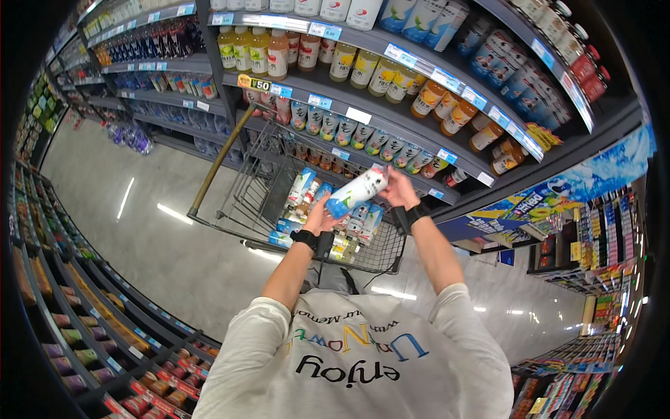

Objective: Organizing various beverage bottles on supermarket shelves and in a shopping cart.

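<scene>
A white and blue drink bottle or carton [357, 193] with a green motif lies tilted between my two hands, above a wire shopping cart [390, 246]. My left hand [319, 216] holds its lower, blue end. At the upper end, marked with red, my right hand [400, 190] has its fingers around the top; the cap itself is hidden. Beneath them the cart carries blue-and-white cartons [302, 186], pale yellow bottles [344, 248] and other drinks, partly covered by my hands and the bottle. Both wrists wear black bands.
Shelves of bottled juice [366, 69] rise just beyond the cart, with a lower row of small bottles [361, 135] near my hands. The cart's handle [224, 157] points left over the grey floor [157, 246]. More shelving [78, 314] curves along the left and behind.
</scene>
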`<state>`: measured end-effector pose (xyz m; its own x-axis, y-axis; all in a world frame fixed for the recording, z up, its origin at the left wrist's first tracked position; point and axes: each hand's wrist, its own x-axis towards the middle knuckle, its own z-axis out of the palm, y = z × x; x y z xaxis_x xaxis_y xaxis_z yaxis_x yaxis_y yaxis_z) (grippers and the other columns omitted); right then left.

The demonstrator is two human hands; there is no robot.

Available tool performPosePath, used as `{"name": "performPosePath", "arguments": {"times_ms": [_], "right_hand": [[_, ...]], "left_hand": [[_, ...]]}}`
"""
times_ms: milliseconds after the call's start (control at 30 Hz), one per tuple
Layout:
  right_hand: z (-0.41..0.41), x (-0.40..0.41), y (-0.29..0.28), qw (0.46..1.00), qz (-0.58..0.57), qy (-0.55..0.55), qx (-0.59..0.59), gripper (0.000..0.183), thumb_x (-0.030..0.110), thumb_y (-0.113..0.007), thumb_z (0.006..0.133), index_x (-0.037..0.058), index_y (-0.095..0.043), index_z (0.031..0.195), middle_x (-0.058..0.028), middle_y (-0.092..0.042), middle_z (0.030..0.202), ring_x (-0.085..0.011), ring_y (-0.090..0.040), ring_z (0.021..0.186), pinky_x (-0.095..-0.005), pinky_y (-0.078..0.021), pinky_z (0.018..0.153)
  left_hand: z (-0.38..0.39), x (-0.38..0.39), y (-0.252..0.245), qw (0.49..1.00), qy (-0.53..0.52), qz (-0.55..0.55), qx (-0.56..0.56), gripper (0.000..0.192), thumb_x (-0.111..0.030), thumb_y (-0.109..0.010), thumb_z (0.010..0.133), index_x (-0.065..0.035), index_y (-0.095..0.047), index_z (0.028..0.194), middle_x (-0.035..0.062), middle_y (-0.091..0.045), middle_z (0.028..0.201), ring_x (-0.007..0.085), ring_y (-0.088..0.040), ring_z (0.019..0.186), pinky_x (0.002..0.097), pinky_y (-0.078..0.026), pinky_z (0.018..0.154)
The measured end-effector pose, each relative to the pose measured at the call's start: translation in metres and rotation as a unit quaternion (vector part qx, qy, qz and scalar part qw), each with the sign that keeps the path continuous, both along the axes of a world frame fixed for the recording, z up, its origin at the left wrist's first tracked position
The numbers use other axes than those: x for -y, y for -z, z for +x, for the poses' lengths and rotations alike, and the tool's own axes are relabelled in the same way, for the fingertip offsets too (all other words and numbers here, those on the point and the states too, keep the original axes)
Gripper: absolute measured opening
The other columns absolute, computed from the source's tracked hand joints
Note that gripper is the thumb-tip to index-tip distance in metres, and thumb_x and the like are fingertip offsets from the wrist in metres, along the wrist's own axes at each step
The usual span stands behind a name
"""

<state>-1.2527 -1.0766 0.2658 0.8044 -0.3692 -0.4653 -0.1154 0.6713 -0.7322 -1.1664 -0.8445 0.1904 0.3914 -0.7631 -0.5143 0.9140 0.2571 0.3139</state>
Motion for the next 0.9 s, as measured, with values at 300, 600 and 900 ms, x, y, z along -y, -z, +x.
{"name": "performPosePath", "arguments": {"times_ms": [300, 600, 900], "right_hand": [[0.049, 0.005, -0.147, 0.979, -0.162, -0.043, 0.114, 0.038, 0.030, -0.054, 0.089, 0.0076, -0.045, 0.118, -0.0067, -0.055, 0.108, -0.0194, -0.054, 0.097, -0.0429, -0.0440, 0.081], [0.043, -0.005, -0.164, 0.975, -0.201, -0.036, 0.086, 0.035, 0.030, -0.054, 0.089, 0.0055, -0.047, 0.113, -0.0083, -0.055, 0.107, -0.0199, -0.055, 0.097, -0.0416, -0.0462, 0.082], [0.043, -0.001, -0.159, 0.977, -0.205, -0.002, 0.051, 0.039, 0.034, -0.055, 0.088, 0.0074, -0.049, 0.116, -0.0071, -0.054, 0.112, -0.0196, -0.053, 0.100, -0.0419, -0.0440, 0.084]], "left_hand": [[-0.004, 0.026, -0.098, 0.977, 0.014, -0.212, 0.017, 0.051, -0.034, -0.037, 0.094, -0.0005, -0.029, 0.132, 0.0191, -0.036, 0.130, 0.0339, -0.041, 0.117, 0.0448, -0.035, 0.102], [-0.012, 0.017, -0.116, 0.979, 0.012, -0.200, 0.034, 0.051, -0.035, -0.034, 0.095, -0.0001, -0.028, 0.132, 0.0212, -0.037, 0.128, 0.0345, -0.046, 0.113, 0.0443, -0.042, 0.096], [-0.009, 0.023, -0.115, 0.978, 0.028, -0.189, 0.080, 0.052, -0.033, -0.044, 0.092, -0.0007, -0.030, 0.131, 0.0188, -0.039, 0.126, 0.0326, -0.045, 0.113, 0.0435, -0.041, 0.097]]}}
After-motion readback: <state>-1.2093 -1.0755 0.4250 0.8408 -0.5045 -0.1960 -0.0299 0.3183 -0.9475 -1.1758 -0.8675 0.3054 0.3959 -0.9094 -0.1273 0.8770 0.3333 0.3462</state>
